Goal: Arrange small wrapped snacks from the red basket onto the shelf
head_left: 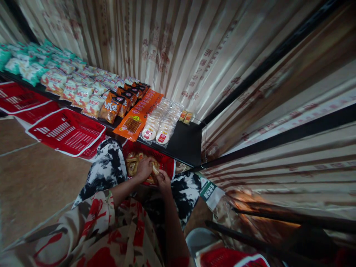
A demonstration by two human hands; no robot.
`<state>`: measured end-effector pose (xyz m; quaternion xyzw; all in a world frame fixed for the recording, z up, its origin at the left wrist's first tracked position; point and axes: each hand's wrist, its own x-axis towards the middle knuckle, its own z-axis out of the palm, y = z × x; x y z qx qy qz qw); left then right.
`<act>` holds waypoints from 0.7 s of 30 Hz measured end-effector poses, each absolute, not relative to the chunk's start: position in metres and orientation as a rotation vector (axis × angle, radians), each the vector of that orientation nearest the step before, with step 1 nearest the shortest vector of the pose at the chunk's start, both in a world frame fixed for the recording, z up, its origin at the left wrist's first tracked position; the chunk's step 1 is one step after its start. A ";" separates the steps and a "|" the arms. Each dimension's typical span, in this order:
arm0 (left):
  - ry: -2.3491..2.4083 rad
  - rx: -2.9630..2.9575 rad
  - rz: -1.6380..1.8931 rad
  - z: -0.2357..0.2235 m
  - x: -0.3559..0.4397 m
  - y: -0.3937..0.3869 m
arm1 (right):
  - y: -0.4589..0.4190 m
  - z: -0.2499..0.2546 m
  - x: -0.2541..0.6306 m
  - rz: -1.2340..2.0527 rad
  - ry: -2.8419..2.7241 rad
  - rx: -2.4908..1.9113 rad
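Left-hand fingers [150,163] curled against a yellowish wrapped snack [155,169]; right-hand fingers [161,175] pinch its near end. Both hands over a red basket [169,167] between the person's knees, more wrapped snacks [132,165] inside. Just beyond, black shelf [186,142]: two small yellow packets [186,117] toward its right end, then, going left, two rows of clear-wrapped round white crackers [162,137], flat orange bags [133,124], dark-and-orange bags [111,107], white-and-orange bags [80,94], teal-and-white bags [32,73]. More red baskets [66,131] below, left. Pleated printed curtain [178,48] behind.
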<state>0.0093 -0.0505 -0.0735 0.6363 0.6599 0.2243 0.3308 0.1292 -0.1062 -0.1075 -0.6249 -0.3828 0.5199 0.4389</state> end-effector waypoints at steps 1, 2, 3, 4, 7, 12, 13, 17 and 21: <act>1.715 1.675 0.584 -0.072 0.010 -0.050 | -0.106 -0.108 0.129 1.282 -0.919 -1.564; 1.704 1.686 0.579 -0.071 0.010 -0.049 | -0.107 -0.108 0.129 1.281 -0.888 -1.572; 1.694 1.696 0.572 -0.069 0.010 -0.048 | -0.107 -0.109 0.130 1.287 -0.859 -1.578; 1.686 1.706 0.566 -0.067 0.010 -0.047 | -0.107 -0.109 0.130 1.294 -0.835 -1.582; 1.681 1.722 0.527 -0.060 0.012 -0.043 | -0.109 -0.109 0.132 1.303 -0.789 -1.566; 1.656 1.764 0.450 -0.052 0.013 -0.036 | -0.112 -0.111 0.133 1.257 -0.644 -1.489; 1.653 1.780 0.447 -0.051 0.013 -0.035 | -0.112 -0.112 0.134 1.250 -0.615 -1.485; 1.634 1.855 0.459 -0.047 0.015 -0.031 | -0.110 -0.115 0.135 1.271 -0.575 -1.483; 1.579 1.828 0.466 -0.041 0.018 -0.029 | -0.112 -0.108 0.136 1.308 -0.543 -1.442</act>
